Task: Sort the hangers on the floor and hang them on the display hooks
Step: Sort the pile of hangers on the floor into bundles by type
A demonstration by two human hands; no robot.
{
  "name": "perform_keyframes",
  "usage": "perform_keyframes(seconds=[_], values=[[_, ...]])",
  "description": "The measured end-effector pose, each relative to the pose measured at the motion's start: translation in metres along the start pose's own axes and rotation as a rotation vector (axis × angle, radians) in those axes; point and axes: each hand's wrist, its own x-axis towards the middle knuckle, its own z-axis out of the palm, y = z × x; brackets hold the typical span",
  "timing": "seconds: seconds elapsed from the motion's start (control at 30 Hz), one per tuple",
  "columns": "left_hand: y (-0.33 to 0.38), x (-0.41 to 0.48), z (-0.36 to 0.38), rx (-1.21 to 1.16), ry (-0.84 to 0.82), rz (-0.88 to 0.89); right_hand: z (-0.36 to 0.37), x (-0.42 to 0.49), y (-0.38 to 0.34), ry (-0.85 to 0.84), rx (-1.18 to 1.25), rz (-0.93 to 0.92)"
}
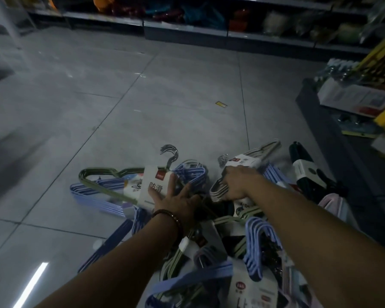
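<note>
I note the left hand [176, 202] flat, fingers straight and spread, resting on the white label card [152, 182] of the green hanger bundle [93, 174]; it holds nothing. The right hand [236, 184] is curled round the cream hanger bundle [218, 192], gripping it. Both bundles sit at the far side of the hanger pile [256, 245] on the tiled floor [142, 96], near a low shelf [309, 107].

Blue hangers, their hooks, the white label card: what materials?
Blue hangers: likely coated wire; thin, evenly coloured matte rods. Hooks: bare metal, grey with a glint. Label card: probably printed paperboard; flat, white, with a red logo.
</note>
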Motion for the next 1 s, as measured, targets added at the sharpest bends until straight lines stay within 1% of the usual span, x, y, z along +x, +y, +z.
perform_keyframes(seconds=[0.03,0.1,0.2,0.3,0.37,0.4,0.43,0.5,0.57,0.6,0.63,0.67,0.73,0.83,0.93,1.0], values=[[0.001,-0.001,0.000,0.021,0.000,-0.008,-0.006,-0.005,0.012,0.002,0.015,0.007],[0.002,-0.001,0.001,0.020,0.013,-0.015,-0.019,-0.017,0.041,0.062,0.108,0.039],[0.002,0.003,0.005,-0.066,0.030,-0.016,-0.030,-0.036,0.080,0.219,0.395,0.034],[0.002,0.001,0.002,-0.257,0.097,-0.021,-0.026,-0.062,0.096,0.442,0.532,0.048],[0.002,-0.016,-0.011,-0.457,0.180,-0.049,-0.019,-0.084,0.092,0.629,0.580,0.025],[0.000,-0.026,-0.018,-0.580,0.236,-0.046,-0.014,-0.094,0.086,0.692,0.610,0.009],[0.000,-0.038,-0.026,-0.740,0.280,-0.035,-0.012,-0.106,0.076,0.720,0.637,-0.006],[-0.003,-0.072,-0.044,-1.141,0.281,-0.032,-0.015,-0.133,0.051,0.767,0.664,-0.069],[-0.010,-0.110,-0.061,-1.538,0.193,-0.096,-0.029,-0.165,0.018,0.846,0.660,-0.174],[-0.013,-0.131,-0.070,-1.692,0.136,-0.104,-0.038,-0.184,-0.001,0.888,0.650,-0.232],[-0.015,-0.155,-0.079,-1.785,0.086,-0.101,-0.048,-0.203,-0.020,0.909,0.646,-0.283],[-0.017,-0.179,-0.088,-1.859,0.056,-0.088,-0.057,-0.223,-0.039,0.914,0.639,-0.328],[-0.021,-0.222,-0.098,-1.931,0.084,-0.116,-0.072,-0.254,-0.075,0.913,0.597,-0.392],[-0.038,-0.290,-0.097,-2.012,0.195,-0.201,-0.097,-0.297,-0.128,0.914,0.520,-0.525],[-0.052,-0.362,-0.090,-2.094,0.291,-0.252,-0.117,-0.341,-0.171,0.971,0.381,-0.631],[-0.058,-0.414,-0.084,-2.125,0.378,-0.284,-0.130,-0.364,-0.198,0.946,0.313,-0.733]])
